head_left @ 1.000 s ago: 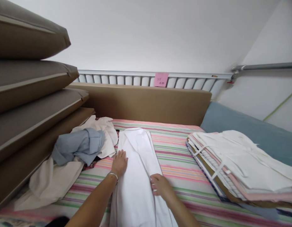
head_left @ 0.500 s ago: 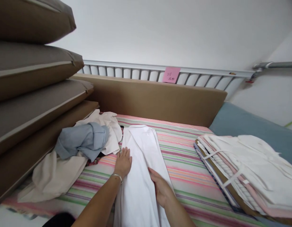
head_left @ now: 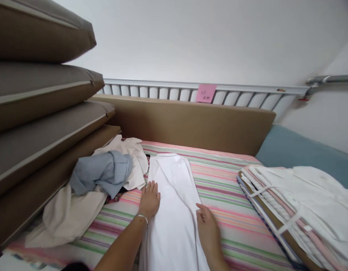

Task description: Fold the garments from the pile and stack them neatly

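Note:
A long white folded garment (head_left: 170, 210) lies lengthwise on the striped bedspread, running toward me. My left hand (head_left: 150, 197), with a bracelet at the wrist, rests flat on its left edge, fingers stretched out. At the right side my right hand (head_left: 207, 229) has its fingers curled in a pinch at the upper layer's edge; the fingertips are partly hidden. Left of the garment is a loose heap: a light blue cloth (head_left: 102, 171), a white cloth (head_left: 138, 167) and a cream cloth (head_left: 59, 214).
A stack of brown-grey cushions (head_left: 46, 113) rises on the left. A brown panel (head_left: 185, 118) stands along the back before a white radiator (head_left: 159, 92) bearing a pink note (head_left: 206, 93). At right lies a pile of folded clothes (head_left: 312, 199) by a blue-green surface (head_left: 298, 145).
My right hand has moved right, from the middle of the white garment to its right edge, and the upper layer's edge has shifted with it. My left hand stays flat on the left edge.

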Demonstrator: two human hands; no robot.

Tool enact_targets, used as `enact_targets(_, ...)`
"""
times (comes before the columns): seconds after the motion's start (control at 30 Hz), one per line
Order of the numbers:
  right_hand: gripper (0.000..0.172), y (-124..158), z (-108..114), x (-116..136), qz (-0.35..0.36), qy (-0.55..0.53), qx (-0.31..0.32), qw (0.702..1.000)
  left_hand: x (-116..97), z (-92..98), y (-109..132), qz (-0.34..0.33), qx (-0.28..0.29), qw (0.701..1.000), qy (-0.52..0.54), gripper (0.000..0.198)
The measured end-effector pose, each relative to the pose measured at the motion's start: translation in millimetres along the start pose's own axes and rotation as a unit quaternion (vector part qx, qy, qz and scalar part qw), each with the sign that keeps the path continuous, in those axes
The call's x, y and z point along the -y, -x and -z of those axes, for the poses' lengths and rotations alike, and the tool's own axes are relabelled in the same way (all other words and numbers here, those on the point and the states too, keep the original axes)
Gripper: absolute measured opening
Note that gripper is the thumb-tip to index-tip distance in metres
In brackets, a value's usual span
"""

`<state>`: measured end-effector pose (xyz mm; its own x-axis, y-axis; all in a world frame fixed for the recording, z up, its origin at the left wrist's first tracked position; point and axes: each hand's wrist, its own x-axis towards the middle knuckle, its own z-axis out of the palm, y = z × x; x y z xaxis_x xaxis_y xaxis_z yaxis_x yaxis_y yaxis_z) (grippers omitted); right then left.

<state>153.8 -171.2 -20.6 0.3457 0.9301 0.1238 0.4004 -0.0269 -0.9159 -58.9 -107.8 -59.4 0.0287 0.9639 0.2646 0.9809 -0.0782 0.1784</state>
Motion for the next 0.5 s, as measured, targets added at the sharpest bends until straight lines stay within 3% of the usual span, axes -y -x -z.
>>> enact_targets(0.07, 0.036, 3.9, -8.6, 9.0, 0.150, 0.101, 0.026, 0.983, 0.0, -1.5, 0.1, 0.002, 0.000, 1.000, 0.006, 0.048)
enact_targets(0.17, 0.041, 9.6, -31.7, 16.3, 0.300, 0.212, 0.126, 0.922, -0.7, -2.9, 1.9, 0.004, 0.002, 1.000, 0.022, 0.049)
enact_targets(0.27, 0.048, 6.6, -50.9, 3.8, 0.339, 0.306, 0.170, 0.873, -1.7, 2.6, 3.0, 0.009, 0.010, 0.999, 0.036, 0.049)
enact_targets(0.37, 0.052, -1.8, -57.1, -21.0, 0.338, 0.353, 0.158, 0.858, -0.2, 17.3, -8.4, 0.021, 0.035, 0.997, 0.071, 0.047)
enact_targets(0.5, 0.052, -8.4, -57.7, -43.6, 0.393, 0.368, 0.109, 0.836, 7.6, 36.1, -63.4, 0.071, 0.034, 0.993, 0.090, 0.039)
